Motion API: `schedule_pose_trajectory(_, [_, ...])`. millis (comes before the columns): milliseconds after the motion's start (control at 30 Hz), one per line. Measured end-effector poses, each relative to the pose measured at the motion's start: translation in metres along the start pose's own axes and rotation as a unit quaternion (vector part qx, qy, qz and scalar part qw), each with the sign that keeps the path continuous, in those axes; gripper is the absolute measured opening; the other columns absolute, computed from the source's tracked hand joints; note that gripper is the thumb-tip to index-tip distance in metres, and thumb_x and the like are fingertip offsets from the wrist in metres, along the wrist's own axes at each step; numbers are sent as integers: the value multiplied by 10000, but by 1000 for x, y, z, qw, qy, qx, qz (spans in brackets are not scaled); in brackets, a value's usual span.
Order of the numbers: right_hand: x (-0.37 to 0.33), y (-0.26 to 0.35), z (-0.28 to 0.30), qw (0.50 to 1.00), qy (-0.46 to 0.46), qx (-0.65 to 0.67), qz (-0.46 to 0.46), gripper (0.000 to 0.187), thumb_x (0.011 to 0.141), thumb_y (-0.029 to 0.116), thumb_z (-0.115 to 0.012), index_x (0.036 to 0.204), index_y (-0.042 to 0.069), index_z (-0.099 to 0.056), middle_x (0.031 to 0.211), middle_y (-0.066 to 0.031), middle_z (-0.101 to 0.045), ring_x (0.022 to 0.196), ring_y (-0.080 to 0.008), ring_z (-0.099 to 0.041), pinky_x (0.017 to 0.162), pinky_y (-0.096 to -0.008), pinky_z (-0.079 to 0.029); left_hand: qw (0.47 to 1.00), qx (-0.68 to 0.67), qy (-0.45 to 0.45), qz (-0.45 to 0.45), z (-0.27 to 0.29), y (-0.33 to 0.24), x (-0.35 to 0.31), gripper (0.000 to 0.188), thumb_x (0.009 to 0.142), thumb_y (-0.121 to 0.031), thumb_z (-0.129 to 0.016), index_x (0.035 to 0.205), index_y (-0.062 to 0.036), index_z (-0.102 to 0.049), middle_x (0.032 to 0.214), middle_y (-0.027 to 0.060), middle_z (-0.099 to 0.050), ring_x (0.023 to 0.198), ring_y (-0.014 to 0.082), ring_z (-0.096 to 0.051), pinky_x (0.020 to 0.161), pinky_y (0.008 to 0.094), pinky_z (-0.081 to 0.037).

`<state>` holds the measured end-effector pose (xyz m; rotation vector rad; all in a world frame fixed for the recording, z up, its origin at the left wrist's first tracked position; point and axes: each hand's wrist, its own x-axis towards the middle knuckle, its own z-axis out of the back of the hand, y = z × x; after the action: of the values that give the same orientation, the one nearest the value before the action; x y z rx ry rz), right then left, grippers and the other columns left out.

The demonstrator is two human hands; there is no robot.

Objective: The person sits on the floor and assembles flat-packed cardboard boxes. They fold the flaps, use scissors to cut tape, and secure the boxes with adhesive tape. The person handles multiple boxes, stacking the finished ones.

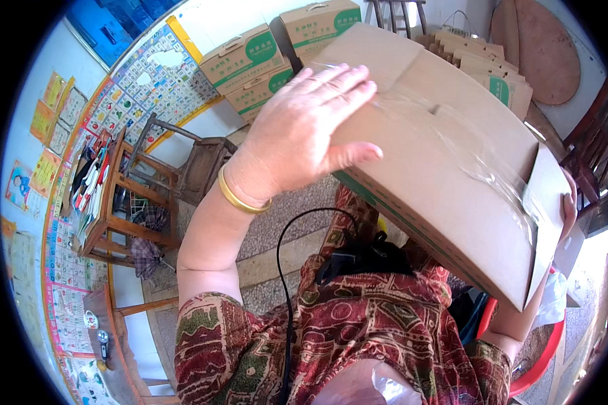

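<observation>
A large flat cardboard box [446, 148] is held tilted in front of my body, with clear tape [483, 169] running along its upper face. My left hand [311, 121], with a gold bangle [240, 196] at the wrist, lies flat on the box's left part. Its fingers are stretched out and the thumb is apart. At the right end my right hand [569, 206] supports the box; only some of its fingers show past the edge, and the palm is hidden. A flap [546, 216] stands slightly raised at that end. Green print shows along the box's near side.
Stacked cardboard boxes [246, 61] stand at the back, with flattened cartons [479, 57] to their right. On the left are a wooden chair [206, 162], a wooden rack [118, 196] and a microphone [103, 343]. A red basin [547, 358] sits at lower right. A black cable [284, 270] hangs before me.
</observation>
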<state>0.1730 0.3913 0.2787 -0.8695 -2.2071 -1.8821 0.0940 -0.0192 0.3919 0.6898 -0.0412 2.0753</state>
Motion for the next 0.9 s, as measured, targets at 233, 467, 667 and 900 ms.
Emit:
schedule_pose_trajectory(233, [-1,7,-69,999,-16,-51,-3,528,787,332,-477,1125,-69,-538,1032,-172,-608,939,-213,-599,854,-287,-453,989,-41,24,138,-29,23,-62,778,880,-597,-439,1320,45,-434,1386,252,-394,1305,357,-369,1076,411,-298])
schedule_pose_trajectory(467, [21,-27,-78,994,35,-97,20,512,776,321,-499,1127,-47,-555,1047,-141,-611,966,-190,-573,861,-278,-437,946,-91,56,305,-64,40,-101,831,870,-633,-415,1335,56,-406,1382,262,-391,1297,369,-377,1065,404,-321])
schedule_pose_trajectory(667, [23,-34,-68,999,30,-25,-23,508,775,320,-494,1124,-44,-551,1051,-156,-608,956,-215,-594,866,-307,-468,988,-88,-20,128,-55,5,-67,816,874,-630,-407,1391,-1,-349,1442,203,-331,1347,323,-314,1107,402,-261])
schedule_pose_trajectory(900, [19,-35,-65,999,23,-40,-26,507,770,291,-511,1145,-50,-534,1064,-167,-605,963,-229,-596,866,-308,-474,988,-143,55,34,-76,-53,-33,869,830,-663,-444,1438,-63,-289,1493,131,-274,1381,300,-256,1117,477,-210])
